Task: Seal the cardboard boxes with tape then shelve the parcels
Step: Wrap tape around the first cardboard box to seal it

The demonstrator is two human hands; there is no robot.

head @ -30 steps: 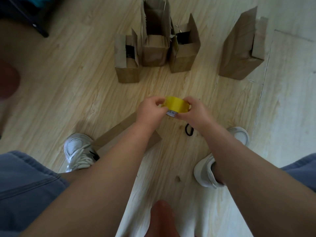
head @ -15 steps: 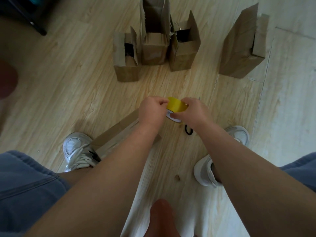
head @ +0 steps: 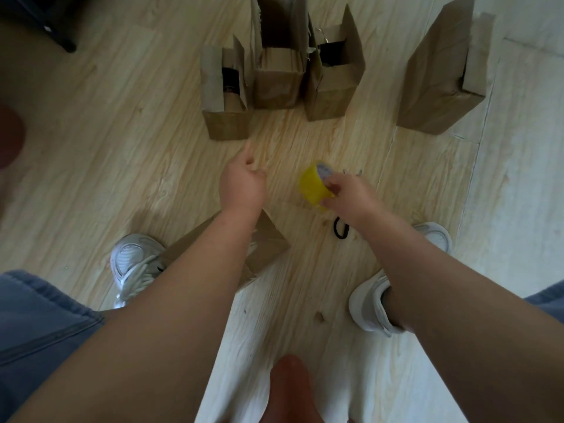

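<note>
My right hand [head: 345, 193] grips a yellow tape roll [head: 312, 186] above the wooden floor. My left hand [head: 242, 181] is about a hand's width to the left of the roll, thumb and fingers pinched together as if on the tape's end; the strip itself is barely visible. Three open cardboard boxes stand in a row ahead: a small one [head: 225, 123], a tall one [head: 276, 83] and another small one [head: 332, 87]. A larger closed box [head: 436, 77] stands at the far right. One more box [head: 268, 242] lies by my feet, partly hidden under my left forearm.
A black loop [head: 340, 232] lies on the floor under my right wrist. My white shoes [head: 134, 264] [head: 366, 303] flank the near box. A dark furniture leg [head: 58, 38] crosses the upper left corner. Bare floor lies between my hands and the box row.
Both hands held the roll together before. My left hand has now pulled away to the left, and my right hand has shifted right with the roll, turning it.
</note>
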